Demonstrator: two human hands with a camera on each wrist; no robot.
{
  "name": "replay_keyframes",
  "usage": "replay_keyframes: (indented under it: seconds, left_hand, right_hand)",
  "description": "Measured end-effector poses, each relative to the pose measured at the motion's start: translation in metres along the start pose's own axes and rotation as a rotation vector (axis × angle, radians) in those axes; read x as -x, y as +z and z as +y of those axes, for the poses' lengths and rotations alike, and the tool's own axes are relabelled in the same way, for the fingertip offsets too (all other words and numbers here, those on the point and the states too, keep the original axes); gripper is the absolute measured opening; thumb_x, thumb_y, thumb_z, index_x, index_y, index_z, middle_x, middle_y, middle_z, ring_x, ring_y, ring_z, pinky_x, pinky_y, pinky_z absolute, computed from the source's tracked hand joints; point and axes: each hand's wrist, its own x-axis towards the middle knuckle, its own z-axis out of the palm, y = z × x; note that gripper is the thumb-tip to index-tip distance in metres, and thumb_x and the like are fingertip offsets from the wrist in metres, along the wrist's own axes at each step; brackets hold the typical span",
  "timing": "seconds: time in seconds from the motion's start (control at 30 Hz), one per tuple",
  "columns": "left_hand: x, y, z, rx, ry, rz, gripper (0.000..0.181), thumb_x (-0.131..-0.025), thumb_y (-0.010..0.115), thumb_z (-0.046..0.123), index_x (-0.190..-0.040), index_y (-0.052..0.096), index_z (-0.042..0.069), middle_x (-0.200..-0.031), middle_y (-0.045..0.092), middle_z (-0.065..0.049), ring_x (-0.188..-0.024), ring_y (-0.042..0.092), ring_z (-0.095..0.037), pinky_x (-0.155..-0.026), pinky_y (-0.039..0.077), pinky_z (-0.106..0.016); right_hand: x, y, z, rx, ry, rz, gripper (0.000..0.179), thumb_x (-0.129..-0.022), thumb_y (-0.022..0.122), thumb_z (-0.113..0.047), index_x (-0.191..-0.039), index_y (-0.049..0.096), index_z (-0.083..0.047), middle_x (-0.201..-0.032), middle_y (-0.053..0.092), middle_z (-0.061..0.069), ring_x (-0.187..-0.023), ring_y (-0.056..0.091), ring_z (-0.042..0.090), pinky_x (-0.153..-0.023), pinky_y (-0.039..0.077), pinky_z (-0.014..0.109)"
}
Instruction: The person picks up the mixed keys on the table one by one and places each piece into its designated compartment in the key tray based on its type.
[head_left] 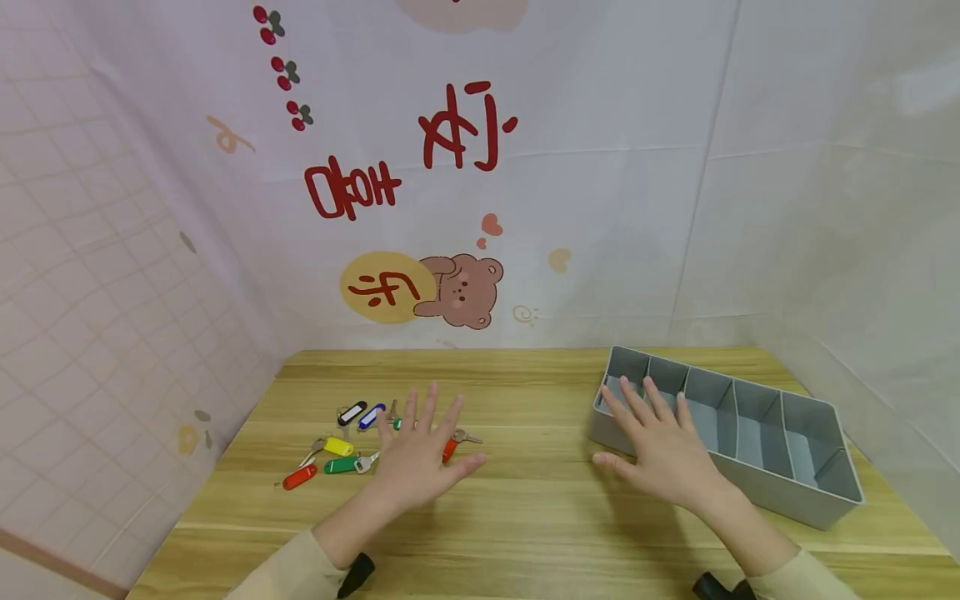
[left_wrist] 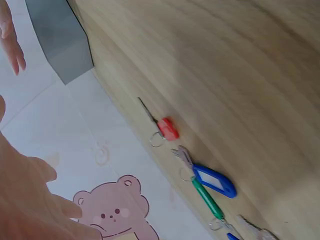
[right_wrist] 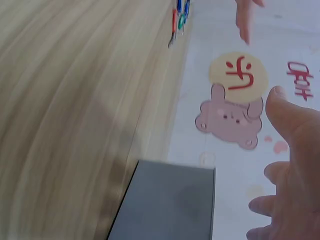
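My left hand (head_left: 420,458) hovers with spread fingers over the right side of a group of keys with coloured tags, holding nothing. Around it lie a red key tag (head_left: 450,450), a green key tag (head_left: 341,465), a yellow key tag (head_left: 338,447), a blue key tag (head_left: 372,417), a black key tag (head_left: 352,412) and another red key tag (head_left: 300,477). Part of the group is hidden behind the fingers. My right hand (head_left: 663,450), fingers also spread and nothing in it, is held in front of a grey divided box (head_left: 787,492), overlapping its left end in the head view.
The box stands angled at the right of the wooden table (head_left: 525,533), its visible compartments holding nothing. Behind the table hangs a white cloth (head_left: 615,183) printed with a bear and red characters; similar cloth closes off both sides.
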Motion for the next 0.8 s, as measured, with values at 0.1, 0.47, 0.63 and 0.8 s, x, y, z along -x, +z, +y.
replay_keyframes:
  seconds: [0.1, 0.47, 0.63, 0.8]
  left_hand:
    - [0.003, 0.000, -0.003, 0.019, 0.009, 0.033, 0.090, -0.086, 0.043, 0.080, -0.158, 0.024, 0.029, -0.163, 0.005, -0.011, -0.148, -0.004, -0.038, -0.105, -0.012, -0.072]
    - [0.014, 0.012, -0.022, 0.006, 0.072, 0.203, 0.087, -0.086, 0.055, 0.073, -0.155, 0.035, 0.024, -0.162, 0.018, -0.016, -0.147, 0.010, -0.042, -0.106, -0.004, -0.074]
    - [0.017, 0.015, -0.032, -0.021, 0.090, 0.236, 0.087, -0.085, 0.054, 0.074, -0.155, 0.036, 0.026, -0.160, 0.025, -0.017, -0.146, 0.017, -0.042, -0.105, 0.002, -0.076]
    - [0.020, 0.016, -0.042, -0.055, 0.107, 0.270, 0.086, -0.086, 0.048, 0.078, -0.152, 0.043, 0.023, -0.157, 0.032, -0.017, -0.145, 0.025, -0.040, -0.106, 0.007, -0.076]
  right_hand:
    - [0.006, -0.002, 0.010, 0.002, 0.009, 0.023, 0.090, -0.089, 0.058, -0.066, -0.159, 0.025, -0.020, -0.161, 0.024, 0.017, -0.147, 0.010, 0.043, -0.109, 0.000, 0.071]
    - [0.029, -0.003, 0.043, 0.021, 0.031, 0.146, 0.091, -0.087, 0.067, -0.059, -0.158, 0.026, -0.020, -0.157, 0.031, 0.020, -0.146, 0.017, 0.043, -0.112, -0.004, 0.065]
    - [0.039, -0.005, 0.054, 0.012, 0.053, 0.157, 0.094, -0.085, 0.071, -0.055, -0.159, 0.025, -0.018, -0.156, 0.031, 0.021, -0.147, 0.014, 0.042, -0.112, -0.006, 0.064]
    - [0.047, -0.008, 0.066, 0.004, 0.081, 0.199, 0.094, -0.083, 0.075, -0.051, -0.158, 0.028, -0.017, -0.157, 0.031, 0.019, -0.146, 0.018, 0.042, -0.113, -0.004, 0.064]
